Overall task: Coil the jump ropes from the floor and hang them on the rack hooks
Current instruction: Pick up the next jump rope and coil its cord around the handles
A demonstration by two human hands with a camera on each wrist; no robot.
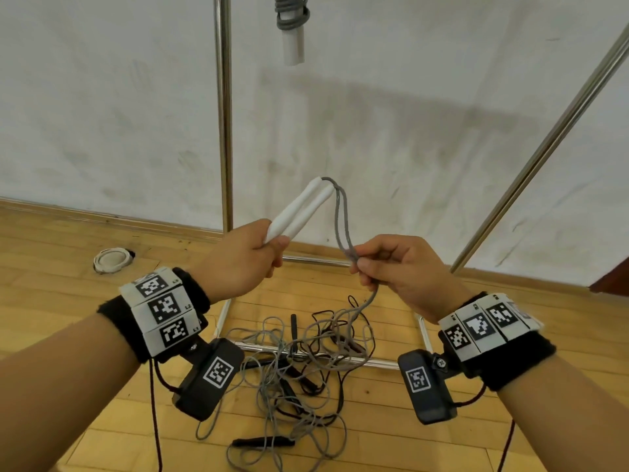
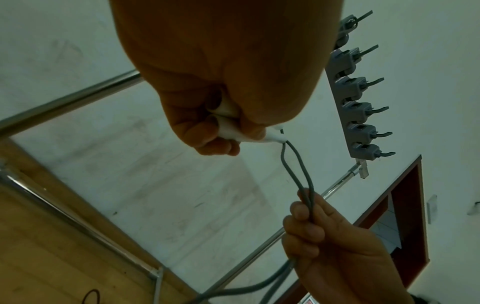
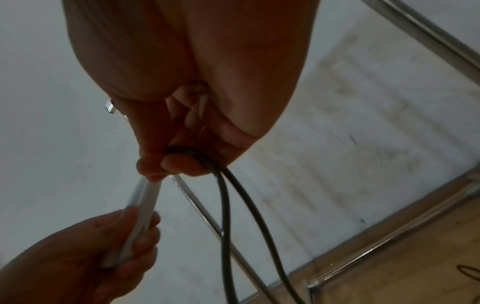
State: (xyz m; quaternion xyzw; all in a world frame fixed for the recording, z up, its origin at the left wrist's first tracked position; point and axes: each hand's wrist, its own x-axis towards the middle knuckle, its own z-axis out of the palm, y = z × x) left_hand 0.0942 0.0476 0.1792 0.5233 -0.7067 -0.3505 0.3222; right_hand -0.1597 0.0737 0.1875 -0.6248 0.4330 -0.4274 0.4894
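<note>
On the far left floor lies a white coil [image 1: 110, 259]. My left hand [image 1: 238, 258] is closed round two white handles [image 1: 299, 209], side by side, their tips pointing up and right. From those tips a grey cord [image 1: 342, 219] drops in two strands to my right hand [image 1: 405, 267], which pinches both strands together between thumb and fingers. Below that hand the cord hangs down into a tangle [image 1: 306, 362] of grey and dark ropes on the wooden floor, near me, between the rack [image 1: 223, 114] legs. Far up, a coiled rope [image 1: 292, 25] with white handles hangs from the rack. The left wrist view shows grey hooks [image 2: 359, 111] in a row.
</note>
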